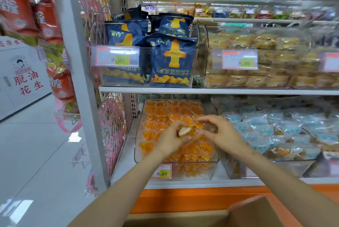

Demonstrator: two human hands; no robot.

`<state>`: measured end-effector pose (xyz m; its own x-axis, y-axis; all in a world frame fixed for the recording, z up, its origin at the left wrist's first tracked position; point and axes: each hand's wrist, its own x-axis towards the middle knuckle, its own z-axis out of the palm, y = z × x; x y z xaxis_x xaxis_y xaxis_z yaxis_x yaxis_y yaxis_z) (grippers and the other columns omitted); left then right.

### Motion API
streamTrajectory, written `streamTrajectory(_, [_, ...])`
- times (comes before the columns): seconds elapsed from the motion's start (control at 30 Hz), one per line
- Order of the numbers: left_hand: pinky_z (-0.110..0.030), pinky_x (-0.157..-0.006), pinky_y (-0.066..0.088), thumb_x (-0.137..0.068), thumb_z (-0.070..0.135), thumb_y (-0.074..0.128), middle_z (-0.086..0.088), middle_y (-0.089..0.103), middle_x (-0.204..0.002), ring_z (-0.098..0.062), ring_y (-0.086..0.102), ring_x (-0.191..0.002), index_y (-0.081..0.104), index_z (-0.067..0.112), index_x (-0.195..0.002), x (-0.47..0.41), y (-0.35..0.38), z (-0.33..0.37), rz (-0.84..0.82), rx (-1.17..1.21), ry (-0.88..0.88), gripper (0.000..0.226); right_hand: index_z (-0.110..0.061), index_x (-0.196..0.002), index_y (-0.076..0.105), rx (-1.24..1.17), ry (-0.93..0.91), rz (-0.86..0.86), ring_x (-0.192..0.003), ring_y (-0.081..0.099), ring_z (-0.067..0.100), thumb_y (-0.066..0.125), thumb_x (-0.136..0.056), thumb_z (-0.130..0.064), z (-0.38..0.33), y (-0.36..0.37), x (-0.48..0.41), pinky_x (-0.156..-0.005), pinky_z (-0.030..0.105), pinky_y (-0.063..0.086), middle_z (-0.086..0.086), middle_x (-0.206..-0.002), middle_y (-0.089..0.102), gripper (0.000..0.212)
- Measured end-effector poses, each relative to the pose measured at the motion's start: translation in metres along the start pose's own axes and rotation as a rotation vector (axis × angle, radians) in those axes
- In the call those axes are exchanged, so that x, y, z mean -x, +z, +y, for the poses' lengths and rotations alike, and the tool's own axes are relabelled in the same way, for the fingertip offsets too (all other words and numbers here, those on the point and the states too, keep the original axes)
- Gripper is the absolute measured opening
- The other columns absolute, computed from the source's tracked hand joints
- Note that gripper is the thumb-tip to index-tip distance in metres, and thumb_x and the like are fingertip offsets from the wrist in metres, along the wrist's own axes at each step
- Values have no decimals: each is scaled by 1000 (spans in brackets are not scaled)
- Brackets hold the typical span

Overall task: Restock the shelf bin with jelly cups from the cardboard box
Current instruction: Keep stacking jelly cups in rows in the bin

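Left hand (pixel 171 141) pinches a pale heart-shaped jelly cup (pixel 183 131) over the clear plastic shelf bin (pixel 136 149), while right hand (pixel 220 133) arches curled fingers (pixel 211 119) onto orange jelly cups (pixel 161 111), grasp undeterminable; cups should be seated flat, filling gaps.

The shelf board (pixel 201 91) hangs low over the open bin (pixel 136 144); post (pixel 82 80) stands close left.

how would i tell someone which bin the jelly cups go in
Find the white shelf board under the dark blue biscuit bags. Directly below, at the lower shelf's left end, sits a clear bin. Only it holds orange heart-shaped jelly cups; its right neighbour holds pale blue packets.
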<state>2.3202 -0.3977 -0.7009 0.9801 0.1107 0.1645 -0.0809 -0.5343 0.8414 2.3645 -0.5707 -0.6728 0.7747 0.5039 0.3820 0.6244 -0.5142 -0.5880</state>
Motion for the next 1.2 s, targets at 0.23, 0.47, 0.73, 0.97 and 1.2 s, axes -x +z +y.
streamTrajectory(0.23, [-14, -48, 46, -89, 37, 56, -2, 58, -66, -7, 52, -55, 61, 14, -86, 31, -30, 14, -242, 768, -506, 24, -50, -127, 38, -162, -84, -155, -96, 51, -5, 80, -72, -29, -22, 15, 7, -79, 8, 40, -21, -118, 48, 72])
streamTrajectory(0.47, [-16, -50, 48, -75, 36, 66, -5, 58, -70, -9, 53, -56, 58, 10, -95, 43, -33, 11, -209, 898, -506, 33, -41, -124, 44, -86, -59, -51, -91, 50, -4, 77, -69, -46, -33, 30, 18, -82, 14, 42, -14, -112, 49, 64])
streamTrajectory(0.73, [-16, -48, 49, -88, 25, 60, -4, 61, -71, -12, 52, -63, 60, 12, -89, 56, -39, 8, -96, 894, -474, 12, -38, -130, 44, -124, -52, -62, -94, 50, 2, 78, -68, -45, -39, 43, 24, -73, 8, 39, -13, -113, 47, 71])
streamTrajectory(0.97, [-12, -33, 24, -84, 66, 43, 2, 45, -48, -4, 32, -35, 54, 14, -65, 58, -42, 4, -48, 522, -571, 57, -41, -121, 45, -110, -200, -107, -94, 50, 2, 79, -71, -31, -47, 50, 28, -80, 11, 42, -9, -113, 51, 61])
streamTrajectory(1.2, [-12, -32, 25, -88, 52, 51, 2, 44, -54, -3, 35, -36, 54, 14, -71, 63, -49, -2, -108, 669, -542, 42, -40, -126, 40, -128, -139, -93, -84, 52, 3, 74, -78, -27, -46, 54, 26, -72, 12, 45, -12, -100, 48, 60])
